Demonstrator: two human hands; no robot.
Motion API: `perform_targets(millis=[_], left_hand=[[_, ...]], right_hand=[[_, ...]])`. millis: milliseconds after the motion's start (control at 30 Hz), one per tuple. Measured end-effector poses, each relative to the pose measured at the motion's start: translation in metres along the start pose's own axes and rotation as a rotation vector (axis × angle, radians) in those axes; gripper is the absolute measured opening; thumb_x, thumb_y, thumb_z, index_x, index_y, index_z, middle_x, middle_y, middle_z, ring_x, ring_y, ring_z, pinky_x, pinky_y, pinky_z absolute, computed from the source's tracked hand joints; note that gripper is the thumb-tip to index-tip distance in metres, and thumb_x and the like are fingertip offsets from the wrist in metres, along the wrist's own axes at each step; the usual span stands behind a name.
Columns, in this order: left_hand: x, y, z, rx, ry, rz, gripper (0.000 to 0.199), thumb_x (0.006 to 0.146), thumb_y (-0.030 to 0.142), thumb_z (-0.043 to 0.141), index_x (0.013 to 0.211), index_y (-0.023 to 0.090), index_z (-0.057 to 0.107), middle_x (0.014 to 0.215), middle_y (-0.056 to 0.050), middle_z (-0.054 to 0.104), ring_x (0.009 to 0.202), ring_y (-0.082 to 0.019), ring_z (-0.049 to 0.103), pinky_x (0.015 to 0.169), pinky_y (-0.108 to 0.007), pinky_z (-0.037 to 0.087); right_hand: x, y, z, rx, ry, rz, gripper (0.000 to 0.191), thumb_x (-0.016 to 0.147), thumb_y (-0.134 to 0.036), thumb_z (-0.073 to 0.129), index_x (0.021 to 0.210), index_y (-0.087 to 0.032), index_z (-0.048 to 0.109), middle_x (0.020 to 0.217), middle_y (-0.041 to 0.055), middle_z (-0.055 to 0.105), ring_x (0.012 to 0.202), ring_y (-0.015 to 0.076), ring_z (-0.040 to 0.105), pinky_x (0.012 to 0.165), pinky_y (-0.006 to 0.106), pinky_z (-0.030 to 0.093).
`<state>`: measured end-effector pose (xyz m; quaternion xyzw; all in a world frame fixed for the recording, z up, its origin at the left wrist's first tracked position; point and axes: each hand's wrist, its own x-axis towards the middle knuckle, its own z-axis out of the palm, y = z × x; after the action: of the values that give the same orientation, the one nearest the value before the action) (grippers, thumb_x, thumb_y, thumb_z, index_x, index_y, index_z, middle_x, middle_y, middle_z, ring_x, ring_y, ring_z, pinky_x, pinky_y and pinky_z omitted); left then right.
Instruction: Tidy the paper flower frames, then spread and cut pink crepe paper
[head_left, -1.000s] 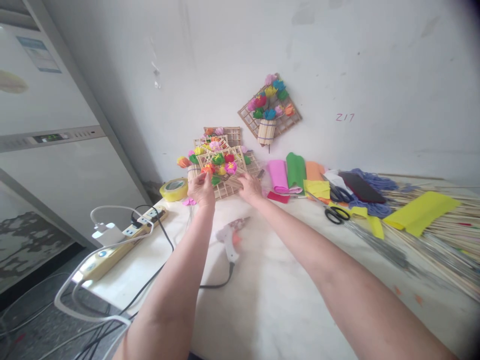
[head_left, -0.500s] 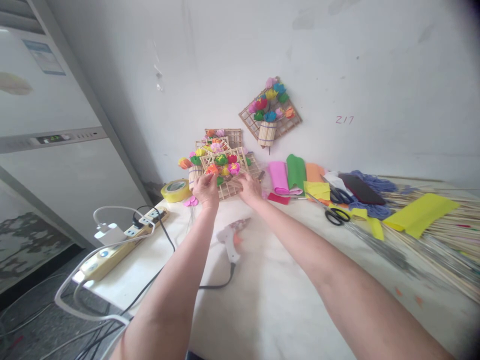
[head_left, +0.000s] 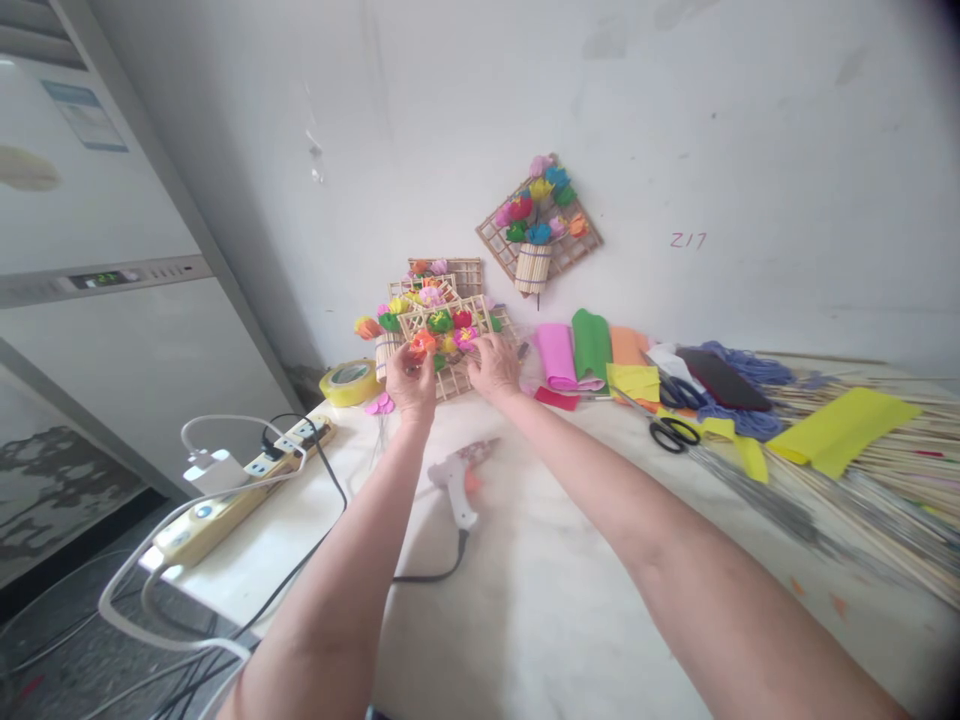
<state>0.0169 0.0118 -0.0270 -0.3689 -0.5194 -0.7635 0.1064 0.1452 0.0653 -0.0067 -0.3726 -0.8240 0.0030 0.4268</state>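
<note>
Orange paper flower (head_left: 424, 341) at left hand (head_left: 410, 388) and magenta paper flower (head_left: 465, 338) at right hand (head_left: 495, 366), both beyond the glue gun (head_left: 454, 486), warrant light pressure; whether either grip is closed cannot be told.

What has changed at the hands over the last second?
The right hand has shifted slightly left and up, its fingertips now at the magenta flower; whether they grip it, I can't tell. The left hand stays by the orange flower. No clear release shows. The glue gun and tape lie as they were.
</note>
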Motion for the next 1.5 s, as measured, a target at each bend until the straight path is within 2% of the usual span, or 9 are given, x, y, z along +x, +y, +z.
perform_targets(millis=[100,333,633,867,1033,1233,1367,1500], left_hand=[[0.001,0.000,-0.002,0.050,-0.008,-0.004,0.036,0.067,0.035,0.070,0.097,0.018,0.060,0.088,-0.004,0.061,0.072,-0.012,0.059,0.066,-0.024,0.049],[0.007,-0.012,-0.007,0.086,0.023,-0.123,0.031,0.064,0.035,0.069,0.088,0.017,0.062,0.079,-0.002,0.062,0.067,-0.012,0.059,0.067,-0.025,0.049],[0.020,-0.011,-0.005,0.043,0.033,-0.044,0.031,0.065,0.034,0.066,0.090,0.017,0.060,0.086,-0.003,0.062,0.073,-0.012,0.059,0.067,-0.024,0.050],[0.023,-0.006,-0.009,0.032,0.029,-0.074,0.028,0.066,0.032,0.066,0.089,0.018,0.057,0.083,-0.001,0.061,0.071,-0.011,0.059,0.067,-0.023,0.050],[0.026,-0.001,-0.006,-0.046,-0.015,-0.054,0.030,0.065,0.027,0.066,0.092,0.018,0.055,0.084,-0.001,0.059,0.073,-0.010,0.059,0.070,-0.023,0.050],[0.030,0.004,-0.003,-0.070,-0.002,-0.061,0.028,0.065,0.023,0.065,0.090,0.018,0.054,0.087,-0.002,0.058,0.073,-0.010,0.057,0.069,-0.023,0.050],[0.028,-0.002,-0.003,-0.038,-0.019,-0.045,0.029,0.066,0.025,0.065,0.092,0.018,0.054,0.085,-0.001,0.058,0.071,-0.010,0.057,0.069,-0.023,0.050],[0.025,-0.013,-0.002,0.033,-0.045,0.030,0.030,0.066,0.028,0.066,0.092,0.017,0.056,0.083,-0.001,0.058,0.072,-0.011,0.057,0.070,-0.025,0.050]], right_hand=[[0.001,-0.004,-0.001,-0.005,-0.011,-0.001,0.032,0.078,-0.016,0.053,0.108,-0.015,0.061,0.113,0.0155,0.055,0.109,0.0308,0.046,0.095,0.046,0.032],[-0.007,-0.004,0.003,-0.005,-0.013,-0.028,0.033,0.078,-0.017,0.053,0.110,-0.016,0.062,0.116,0.0137,0.056,0.109,0.0292,0.047,0.093,0.043,0.033],[-0.001,-0.006,0.000,0.003,-0.023,-0.040,0.034,0.077,-0.015,0.053,0.109,-0.016,0.062,0.113,0.0142,0.056,0.109,0.0295,0.046,0.093,0.044,0.033],[-0.002,-0.006,0.001,0.014,0.010,-0.027,0.031,0.077,-0.015,0.054,0.106,-0.015,0.063,0.113,0.0130,0.059,0.107,0.0284,0.049,0.093,0.042,0.034],[-0.001,0.002,0.000,0.032,0.073,0.032,0.031,0.074,-0.014,0.055,0.104,-0.016,0.063,0.114,0.0140,0.057,0.109,0.0291,0.048,0.095,0.043,0.034],[0.000,0.006,0.001,0.032,0.088,0.038,0.032,0.074,-0.014,0.054,0.105,-0.016,0.062,0.115,0.0143,0.055,0.111,0.0293,0.045,0.097,0.043,0.033],[0.000,0.005,0.005,0.041,0.078,0.025,0.033,0.074,-0.014,0.054,0.106,-0.016,0.062,0.115,0.0146,0.055,0.111,0.0292,0.046,0.097,0.043,0.032],[-0.001,0.004,0.005,0.042,0.081,0.027,0.034,0.074,-0.013,0.053,0.106,-0.015,0.063,0.114,0.0143,0.056,0.110,0.0283,0.047,0.095,0.042,0.033]])
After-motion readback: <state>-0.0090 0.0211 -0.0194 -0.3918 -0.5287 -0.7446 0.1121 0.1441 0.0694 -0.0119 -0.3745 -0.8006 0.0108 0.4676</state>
